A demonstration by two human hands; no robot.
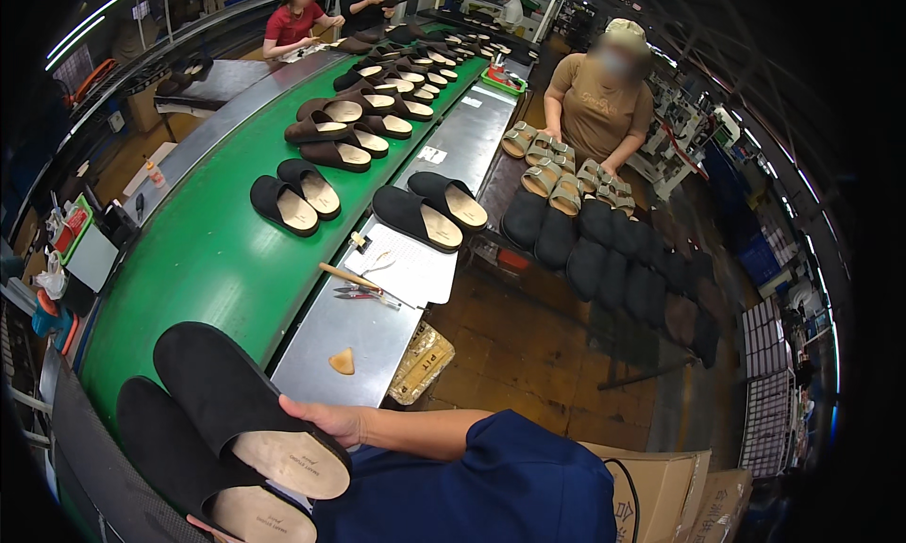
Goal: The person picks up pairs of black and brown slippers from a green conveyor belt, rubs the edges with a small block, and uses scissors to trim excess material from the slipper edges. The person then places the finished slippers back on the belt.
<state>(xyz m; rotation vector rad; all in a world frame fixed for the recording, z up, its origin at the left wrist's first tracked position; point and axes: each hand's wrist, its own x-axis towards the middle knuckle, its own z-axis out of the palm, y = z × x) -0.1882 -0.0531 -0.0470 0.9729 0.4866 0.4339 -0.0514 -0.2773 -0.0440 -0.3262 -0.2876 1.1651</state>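
Nearby, matte black clogs [203, 383] with rounded toes and pale footbeds.
Right hand [332, 423] grips one over the green belt's [222, 284] near end, smooth bare room beyond; left hand [203, 527] mostly hidden, hold unclear.

Uneven indoor light, black fisheye rim
Fluorescent tubes [89, 24] glow at upper left; soft glare lightens the green conveyor belt [212, 288], the floor [538, 345] is dim, the nearest black clogs [212, 401] look sharp, outer edges bend.
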